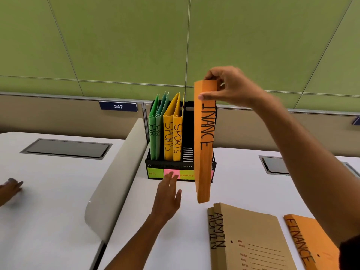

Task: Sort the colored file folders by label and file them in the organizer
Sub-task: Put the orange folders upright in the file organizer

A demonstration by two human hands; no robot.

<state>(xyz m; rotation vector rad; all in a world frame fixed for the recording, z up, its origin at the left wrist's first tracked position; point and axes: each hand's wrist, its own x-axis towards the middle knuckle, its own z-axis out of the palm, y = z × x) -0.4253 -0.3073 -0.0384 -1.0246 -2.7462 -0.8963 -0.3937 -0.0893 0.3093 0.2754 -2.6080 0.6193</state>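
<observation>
I am pinching the stiff, light orange folder [204, 141] at twelve o'clock with my right hand [231, 88]; my left hand [168, 199] is hovering released, probably steadying.

Bare forearms, dark right sleeve [350, 252]

A black organizer [214, 166] is showing green folders [154, 133] and yellow folders [172, 137], black-lettered; an orange folder [204, 152] is hanging before it. Yellow-green and pink labels [171, 173] are lining its front edge. Tan folders [251, 230] are lying on the white table [155, 240].
</observation>
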